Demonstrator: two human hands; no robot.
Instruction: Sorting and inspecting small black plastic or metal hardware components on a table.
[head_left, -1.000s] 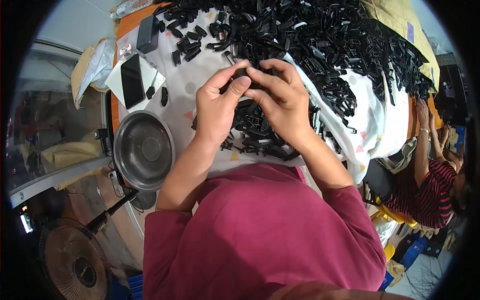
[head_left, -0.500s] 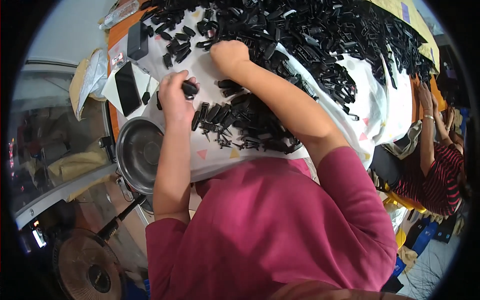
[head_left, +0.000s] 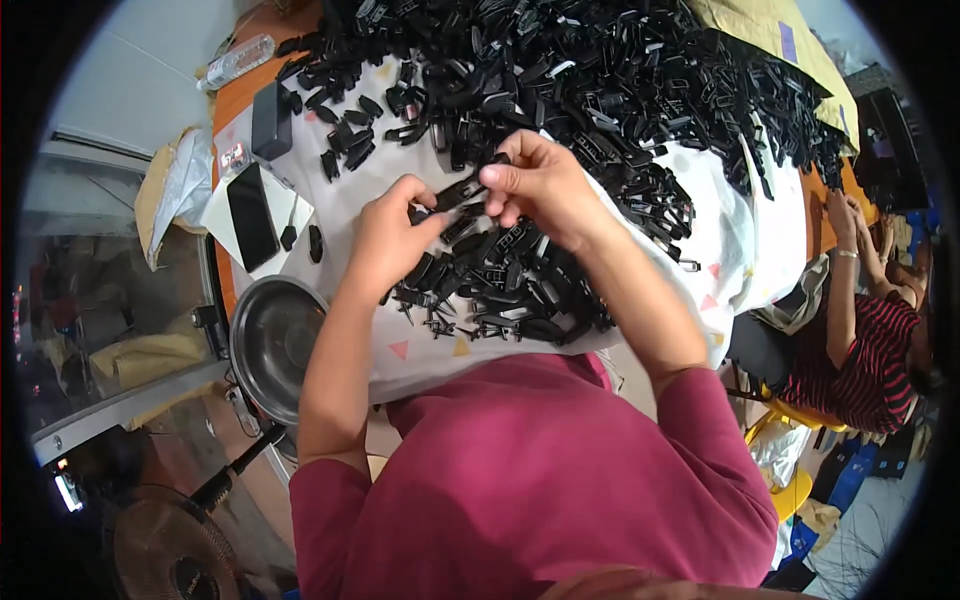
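Observation:
A slim black plastic clip-like part (head_left: 460, 191) is held between my two hands over the near side of the table. My left hand (head_left: 390, 230) has its fingers curled round the part's left end. My right hand (head_left: 552, 190) pinches the other end between thumb and fingers. Below my hands lies a cluster of similar black parts (head_left: 500, 285), with small pronged pieces (head_left: 440, 325) along its near edge. A large heap of black parts (head_left: 600, 80) spreads over the far side. The part's exact kind is too small to tell.
To the left are a dark metal bowl (head_left: 240, 345), a phone (head_left: 253, 215) on white paper, a black box (head_left: 271, 120) and a plastic bottle (head_left: 237, 62). A fan (head_left: 175, 550) stands lower left. Another person's arm (head_left: 845, 235) reaches the table at right.
My right hand has come back from the far heap toward me. My left hand has moved right to meet it, and both now hold one black part. The view has shifted slightly.

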